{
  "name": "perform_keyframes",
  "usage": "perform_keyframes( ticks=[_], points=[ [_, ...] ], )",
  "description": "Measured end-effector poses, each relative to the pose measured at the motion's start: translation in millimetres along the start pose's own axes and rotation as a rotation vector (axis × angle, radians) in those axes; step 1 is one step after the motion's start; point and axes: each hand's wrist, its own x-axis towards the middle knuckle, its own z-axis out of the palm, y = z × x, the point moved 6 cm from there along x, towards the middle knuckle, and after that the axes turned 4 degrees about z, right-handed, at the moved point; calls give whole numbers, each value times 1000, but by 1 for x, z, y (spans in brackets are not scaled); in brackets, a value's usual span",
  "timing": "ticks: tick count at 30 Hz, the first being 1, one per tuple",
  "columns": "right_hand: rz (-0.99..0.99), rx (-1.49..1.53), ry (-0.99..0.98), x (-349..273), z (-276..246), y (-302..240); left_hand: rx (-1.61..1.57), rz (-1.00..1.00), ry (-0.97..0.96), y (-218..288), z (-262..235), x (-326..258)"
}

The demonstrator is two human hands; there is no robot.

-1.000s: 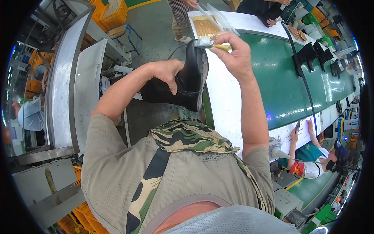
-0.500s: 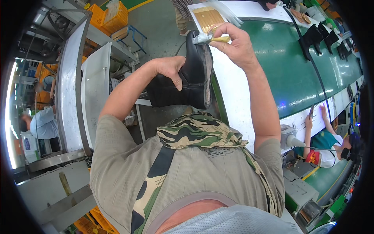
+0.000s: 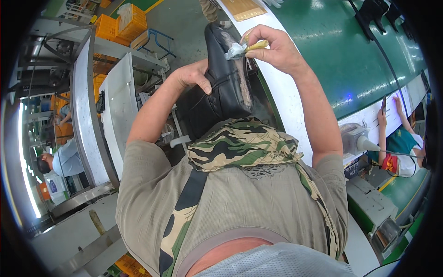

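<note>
My left hand (image 3: 195,76) is closed around the upper of a black leather boot (image 3: 222,92), its thumb lying near the laces. The boot's toe points away from me. Along its underside edge on the right runs a rough, pale, unfinished strip. My right hand (image 3: 279,50) pinches the yellowish handle of a small brush-like tool (image 3: 257,45) between thumb and fingers. A whitish, crumpled wad covers the tool's working end, which touches the boot's edge in the forward part of the sole. What lies under the wad is hidden.
On my right runs a green conveyor belt (image 3: 332,60) with a white ledge (image 3: 281,87). Black boots (image 3: 369,16) stand at its far side. A clear bottle with a nozzle (image 3: 354,138) and a co-worker (image 3: 401,147) are at right. Orange crates (image 3: 131,23) sit at far left.
The boot has turned and tilted, showing more of its laces and sole. My right hand's tool has moved from near the toe tip further back along the sole edge. The whole view has shifted.
</note>
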Motion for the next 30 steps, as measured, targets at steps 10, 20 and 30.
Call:
perform_keyframes(
  ticks=[10,20,30],
  points=[
    [123,220,-70,-11,5,18,-234,-39,41,-30,-5,-1],
    [103,-39,61,-12,4,4,-278,-14,91,-36,1,8],
    [187,154,-134,-65,14,-3,-254,-70,177,-45,3,11]
  ],
)
